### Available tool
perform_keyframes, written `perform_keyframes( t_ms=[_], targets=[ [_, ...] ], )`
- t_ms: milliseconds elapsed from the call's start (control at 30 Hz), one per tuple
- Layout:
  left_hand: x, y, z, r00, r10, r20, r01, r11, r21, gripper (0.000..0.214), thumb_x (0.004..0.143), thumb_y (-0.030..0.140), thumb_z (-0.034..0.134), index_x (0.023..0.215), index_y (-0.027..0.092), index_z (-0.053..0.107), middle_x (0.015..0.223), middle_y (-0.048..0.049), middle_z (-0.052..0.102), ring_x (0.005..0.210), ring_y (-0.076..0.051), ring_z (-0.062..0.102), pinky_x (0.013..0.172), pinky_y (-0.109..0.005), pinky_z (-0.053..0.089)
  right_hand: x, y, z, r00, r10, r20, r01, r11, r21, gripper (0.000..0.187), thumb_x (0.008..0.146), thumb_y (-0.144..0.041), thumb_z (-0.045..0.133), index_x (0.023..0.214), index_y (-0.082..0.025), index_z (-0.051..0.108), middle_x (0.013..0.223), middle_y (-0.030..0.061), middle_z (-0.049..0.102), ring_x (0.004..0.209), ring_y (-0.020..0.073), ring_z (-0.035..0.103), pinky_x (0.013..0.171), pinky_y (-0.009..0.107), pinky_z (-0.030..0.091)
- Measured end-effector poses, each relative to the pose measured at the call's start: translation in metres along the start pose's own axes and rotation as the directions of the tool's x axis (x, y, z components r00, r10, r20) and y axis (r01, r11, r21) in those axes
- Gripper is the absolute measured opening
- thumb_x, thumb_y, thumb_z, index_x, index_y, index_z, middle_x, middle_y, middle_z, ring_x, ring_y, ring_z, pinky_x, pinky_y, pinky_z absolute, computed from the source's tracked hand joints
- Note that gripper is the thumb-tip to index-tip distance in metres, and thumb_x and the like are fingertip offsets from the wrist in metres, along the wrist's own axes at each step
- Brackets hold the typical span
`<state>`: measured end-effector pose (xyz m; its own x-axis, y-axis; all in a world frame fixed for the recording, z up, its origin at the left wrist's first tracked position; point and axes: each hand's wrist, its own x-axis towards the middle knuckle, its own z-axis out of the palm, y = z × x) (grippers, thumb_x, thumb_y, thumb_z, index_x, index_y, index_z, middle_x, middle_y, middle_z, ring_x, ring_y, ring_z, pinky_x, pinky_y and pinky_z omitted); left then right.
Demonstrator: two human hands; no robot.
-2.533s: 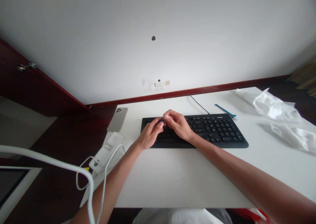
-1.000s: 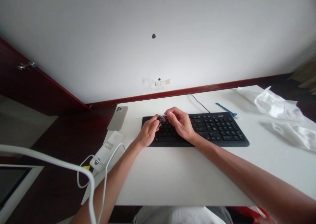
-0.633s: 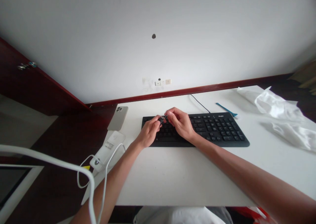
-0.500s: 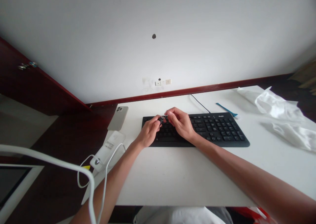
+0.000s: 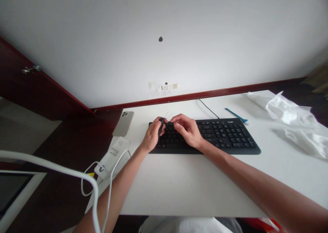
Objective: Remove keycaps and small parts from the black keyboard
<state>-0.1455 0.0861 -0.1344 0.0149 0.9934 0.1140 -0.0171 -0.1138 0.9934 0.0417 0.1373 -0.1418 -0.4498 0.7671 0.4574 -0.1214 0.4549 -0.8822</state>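
A black keyboard (image 5: pixel 225 137) lies on the white table (image 5: pixel 184 188). Both of my hands hover over its left end. My left hand (image 5: pixel 151 137) is curled, its fingertips pinched on a small black piece (image 5: pixel 162 120) at the keyboard's top left corner. Thin wire prongs (image 5: pixel 167 115) stick up beside that piece. My right hand (image 5: pixel 186 130) is bent over the keys, with its fingertips closed right next to the same piece. Whether the right fingers grip it is hidden.
A phone (image 5: pixel 123 123) lies face down at the table's left edge, with a white power pack (image 5: pixel 112 153) and white cables (image 5: pixel 89 178) nearer me. A blue tool (image 5: pixel 236 115) lies behind the keyboard, and a crumpled white plastic bag (image 5: pixel 292 123) sits at the right.
Both hands have dropped and shifted slightly left, from holding the small piece above the keys to pressing it down at the keyboard's top left corner. The wire prongs now stick up.
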Motion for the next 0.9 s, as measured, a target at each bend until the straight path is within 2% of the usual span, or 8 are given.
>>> perform_keyframes(
  t_ms=[133, 300, 400, 500, 567, 700, 833, 900],
  targets=[
    [0.001, 0.000, 0.000, 0.997, -0.073, -0.040, 0.069, 0.994, -0.084, 0.038, 0.101, 0.051, 0.046, 0.104, 0.019, 0.066, 0.076, 0.0008, 0.052, 0.063, -0.012, 0.044, 0.057, -0.023, 0.038, -0.003, -0.006, -0.001, 0.973, -0.141, 0.183, 0.171, 0.971, -0.164, 0.032, 0.092, -0.030, 0.066, 0.122, -0.021, 0.065, 0.077, -0.0025, 0.059, 0.059, 0.0110, 0.050, 0.058, 0.025, 0.043],
    [0.002, 0.002, 0.002, 0.984, -0.168, -0.055, 0.148, 0.955, -0.258, 0.041, 0.097, 0.056, 0.055, 0.106, 0.018, 0.067, 0.081, 0.0004, 0.053, 0.064, -0.010, 0.047, 0.054, -0.021, 0.037, -0.002, -0.009, 0.001, 0.917, -0.209, 0.338, 0.303, 0.919, -0.252, 0.018, 0.092, -0.029, 0.065, 0.108, -0.022, 0.072, 0.086, 0.0019, 0.067, 0.069, 0.0134, 0.057, 0.067, 0.027, 0.048],
    [0.002, 0.004, 0.002, 0.991, -0.134, -0.028, 0.121, 0.953, -0.278, 0.036, 0.095, 0.052, 0.061, 0.107, 0.018, 0.066, 0.082, 0.0013, 0.052, 0.061, -0.008, 0.045, 0.052, -0.020, 0.034, -0.002, -0.006, 0.000, 0.955, -0.185, 0.234, 0.249, 0.926, -0.285, 0.020, 0.094, -0.028, 0.064, 0.113, -0.023, 0.069, 0.083, 0.0001, 0.066, 0.064, 0.0123, 0.055, 0.064, 0.026, 0.046],
    [0.002, 0.003, 0.002, 0.993, -0.121, 0.005, 0.119, 0.958, -0.260, 0.036, 0.097, 0.052, 0.055, 0.103, 0.018, 0.065, 0.078, 0.0016, 0.050, 0.058, -0.008, 0.042, 0.051, -0.020, 0.031, -0.002, -0.002, -0.001, 0.990, -0.142, -0.001, 0.137, 0.952, -0.274, 0.042, 0.096, -0.028, 0.062, 0.137, -0.025, 0.055, 0.090, -0.0003, 0.065, 0.061, 0.0112, 0.052, 0.060, 0.026, 0.046],
    [0.002, 0.001, 0.002, 0.993, -0.121, 0.007, 0.120, 0.966, -0.229, 0.037, 0.099, 0.052, 0.051, 0.100, 0.017, 0.064, 0.075, 0.0018, 0.049, 0.059, -0.008, 0.042, 0.051, -0.020, 0.031, -0.002, -0.001, -0.001, 0.992, -0.125, -0.032, 0.112, 0.959, -0.260, 0.057, 0.096, -0.028, 0.062, 0.150, -0.026, 0.044, 0.099, 0.0013, 0.064, 0.062, 0.0114, 0.052, 0.060, 0.027, 0.047],
    [0.002, 0.000, 0.004, 0.989, -0.145, -0.027, 0.135, 0.961, -0.240, 0.042, 0.099, 0.057, 0.051, 0.096, 0.017, 0.064, 0.074, 0.0014, 0.051, 0.058, -0.009, 0.042, 0.052, -0.022, 0.033, -0.002, -0.006, -0.001, 0.976, -0.151, 0.158, 0.195, 0.927, -0.321, 0.052, 0.094, -0.027, 0.061, 0.146, -0.026, 0.053, 0.097, 0.0029, 0.065, 0.066, 0.0140, 0.053, 0.065, 0.030, 0.049],
    [0.003, 0.007, 0.003, 0.982, -0.188, -0.002, 0.176, 0.920, -0.351, 0.052, 0.096, 0.067, 0.051, 0.100, 0.017, 0.064, 0.072, 0.0014, 0.051, 0.057, -0.010, 0.041, 0.051, -0.023, 0.034, -0.001, -0.011, 0.000, 0.917, -0.190, 0.351, 0.304, 0.903, -0.305, 0.042, 0.093, -0.030, 0.063, 0.134, -0.025, 0.063, 0.104, 0.0065, 0.069, 0.073, 0.0172, 0.058, 0.071, 0.032, 0.052],
    [0.003, 0.010, 0.003, 0.978, -0.207, 0.021, 0.196, 0.888, -0.415, 0.047, 0.095, 0.063, 0.055, 0.102, 0.017, 0.065, 0.074, 0.0015, 0.051, 0.057, -0.009, 0.041, 0.052, -0.022, 0.036, 0.000, -0.011, 0.000, 0.895, -0.178, 0.410, 0.312, 0.905, -0.288, 0.037, 0.092, -0.029, 0.064, 0.129, -0.025, 0.065, 0.110, 0.0070, 0.069, 0.074, 0.0168, 0.060, 0.071, 0.031, 0.052]
  ],
)
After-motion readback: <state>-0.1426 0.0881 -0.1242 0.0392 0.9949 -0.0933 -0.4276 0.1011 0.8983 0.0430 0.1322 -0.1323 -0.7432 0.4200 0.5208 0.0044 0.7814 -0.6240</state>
